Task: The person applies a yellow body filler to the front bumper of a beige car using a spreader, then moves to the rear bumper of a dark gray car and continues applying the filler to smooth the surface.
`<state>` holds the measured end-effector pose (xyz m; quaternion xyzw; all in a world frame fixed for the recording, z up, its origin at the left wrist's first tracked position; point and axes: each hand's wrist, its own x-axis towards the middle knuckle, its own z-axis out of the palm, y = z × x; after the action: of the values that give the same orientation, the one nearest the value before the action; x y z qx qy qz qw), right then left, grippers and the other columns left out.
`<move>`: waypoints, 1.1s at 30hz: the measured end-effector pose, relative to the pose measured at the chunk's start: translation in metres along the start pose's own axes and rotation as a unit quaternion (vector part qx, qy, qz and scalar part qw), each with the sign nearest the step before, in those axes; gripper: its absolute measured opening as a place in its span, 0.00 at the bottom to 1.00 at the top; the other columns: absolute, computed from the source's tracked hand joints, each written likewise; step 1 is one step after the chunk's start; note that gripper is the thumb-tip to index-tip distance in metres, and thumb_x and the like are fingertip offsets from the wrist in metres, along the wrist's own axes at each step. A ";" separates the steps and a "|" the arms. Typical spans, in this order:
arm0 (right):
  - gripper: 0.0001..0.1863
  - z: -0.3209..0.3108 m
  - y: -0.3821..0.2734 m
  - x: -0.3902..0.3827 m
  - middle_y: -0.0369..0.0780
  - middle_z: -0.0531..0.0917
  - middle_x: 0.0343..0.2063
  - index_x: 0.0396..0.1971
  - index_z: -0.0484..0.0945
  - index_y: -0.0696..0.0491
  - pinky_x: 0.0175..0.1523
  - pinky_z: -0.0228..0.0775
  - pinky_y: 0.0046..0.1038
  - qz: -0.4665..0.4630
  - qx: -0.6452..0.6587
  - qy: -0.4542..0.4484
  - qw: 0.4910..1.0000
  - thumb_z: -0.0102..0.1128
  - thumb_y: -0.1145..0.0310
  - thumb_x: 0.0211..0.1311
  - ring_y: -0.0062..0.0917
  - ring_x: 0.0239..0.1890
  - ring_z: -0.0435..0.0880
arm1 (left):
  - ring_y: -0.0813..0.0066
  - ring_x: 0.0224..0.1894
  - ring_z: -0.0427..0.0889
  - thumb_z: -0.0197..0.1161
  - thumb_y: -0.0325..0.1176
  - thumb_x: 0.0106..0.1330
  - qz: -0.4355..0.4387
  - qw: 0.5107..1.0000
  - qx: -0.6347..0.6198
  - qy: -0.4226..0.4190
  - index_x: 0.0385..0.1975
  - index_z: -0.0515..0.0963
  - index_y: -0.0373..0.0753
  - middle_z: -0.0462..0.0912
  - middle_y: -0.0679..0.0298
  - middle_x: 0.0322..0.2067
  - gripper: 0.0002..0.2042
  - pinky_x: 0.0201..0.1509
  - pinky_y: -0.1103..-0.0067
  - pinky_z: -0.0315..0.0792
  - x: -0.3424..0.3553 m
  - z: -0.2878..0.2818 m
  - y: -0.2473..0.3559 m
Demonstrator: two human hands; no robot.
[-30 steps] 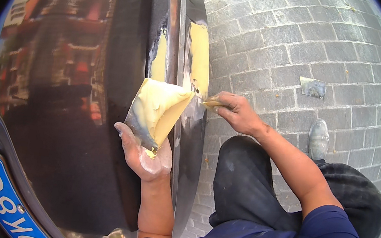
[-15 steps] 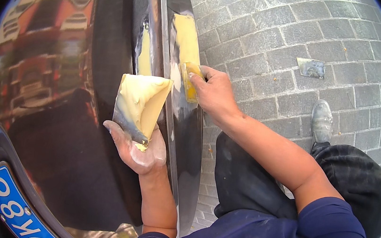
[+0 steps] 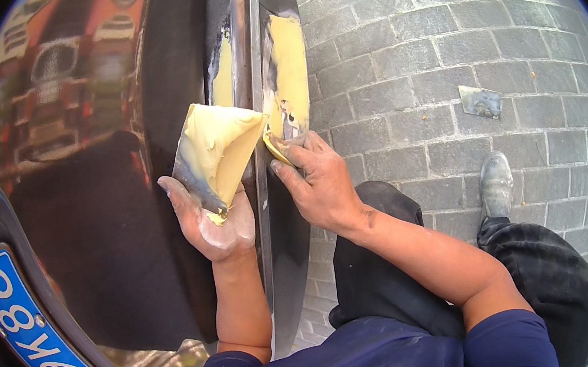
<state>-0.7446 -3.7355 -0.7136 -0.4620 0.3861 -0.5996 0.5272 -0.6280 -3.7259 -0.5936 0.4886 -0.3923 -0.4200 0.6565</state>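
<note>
My left hand (image 3: 218, 229) is palm up under a putty board (image 3: 196, 171), its fingers mostly hidden. Pale yellow putty (image 3: 220, 130) is heaped over the board, with a smear at its lower corner by my palm. My right hand (image 3: 320, 179) pinches a yellow putty spreader (image 3: 277, 150), whose edge is at the car's dark panel, just right of the board. Beyond it, a long strip of yellow filler (image 3: 290, 62) covers the panel, with a few dark gaps at its near end. A narrower filler patch (image 3: 225, 76) lies left of the panel seam.
The glossy dark car body (image 3: 77, 157) fills the left, with a blue number plate (image 3: 21, 315) at the lower left. Grey paving (image 3: 425, 75) lies to the right, where a flat, stained plate (image 3: 480, 102) rests. My shoe (image 3: 497, 183) stands on the paving.
My right hand has drawn the spreader nearer to me and slightly left, turning it more edge-on. The filler's near end, formerly behind the spreader, now shows. My left hand has barely shifted.
</note>
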 end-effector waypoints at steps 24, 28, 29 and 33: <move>0.14 -0.051 -0.002 -0.001 0.44 0.87 0.46 0.54 0.86 0.62 0.52 0.77 0.29 0.078 0.086 -0.048 0.992 0.64 0.68 0.80 0.27 0.46 0.85 | 0.64 0.72 0.77 0.51 0.55 0.86 0.013 0.998 -0.034 -0.042 0.71 0.74 0.37 0.79 0.62 0.69 0.29 0.79 0.64 0.66 -0.001 -0.004 -0.003; 0.16 -0.061 -0.059 0.021 0.47 0.89 0.50 0.56 0.87 0.58 0.57 0.79 0.34 -0.126 -0.061 0.025 0.990 0.65 0.79 0.71 0.38 0.52 0.87 | 0.65 0.71 0.77 0.54 0.55 0.85 0.007 0.999 -0.029 -0.044 0.70 0.74 0.36 0.79 0.62 0.68 0.29 0.77 0.64 0.69 -0.003 -0.003 0.002; 0.17 -0.060 -0.071 0.022 0.46 0.89 0.50 0.57 0.88 0.58 0.57 0.79 0.34 -0.167 -0.079 0.029 0.982 0.66 0.80 0.69 0.39 0.52 0.87 | 0.64 0.71 0.77 0.53 0.54 0.85 0.014 0.999 -0.020 -0.044 0.71 0.74 0.35 0.79 0.62 0.68 0.29 0.76 0.64 0.70 -0.003 -0.006 0.000; 0.24 -0.049 -0.091 0.026 0.42 0.88 0.48 0.55 0.89 0.54 0.55 0.78 0.38 -0.287 -0.167 0.006 0.943 0.72 0.84 0.56 0.39 0.50 0.85 | 0.62 0.69 0.79 0.50 0.54 0.86 0.028 0.998 0.003 -0.063 0.70 0.73 0.32 0.80 0.58 0.66 0.30 0.74 0.63 0.71 -0.002 0.000 0.002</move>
<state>-0.8169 -3.7490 -0.6369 -0.6310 0.3351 -0.6550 0.2460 -0.6284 -3.7239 -0.5913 0.4519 -0.4481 -0.4303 0.6402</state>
